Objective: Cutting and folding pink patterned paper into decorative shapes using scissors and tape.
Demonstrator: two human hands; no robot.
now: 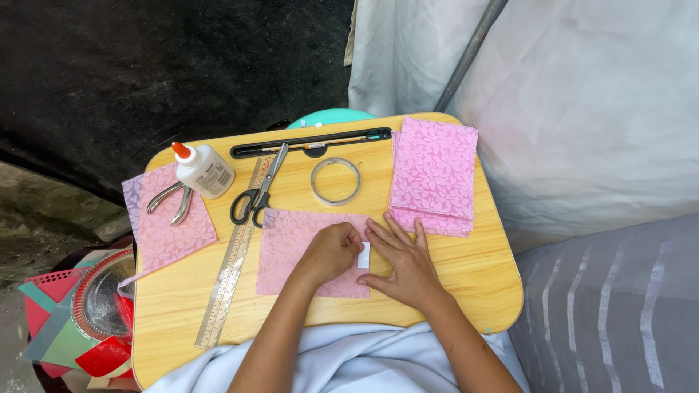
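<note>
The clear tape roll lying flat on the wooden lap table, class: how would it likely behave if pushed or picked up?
The clear tape roll is a thin open ring, so it is probably light for its size. Lying flat on the wooden lap table, it would likely slide when pushed. Stood on edge, its round shape would probably roll, perhaps towards the scissors.

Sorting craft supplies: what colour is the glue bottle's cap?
Orange, atop the white glue bottle; the head view shows it.

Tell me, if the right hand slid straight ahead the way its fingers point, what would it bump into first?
Probably the stack of pink patterned sheets: the right hand points up the table, slightly left, toward its lower edge. The tape ring lies further left.
</note>
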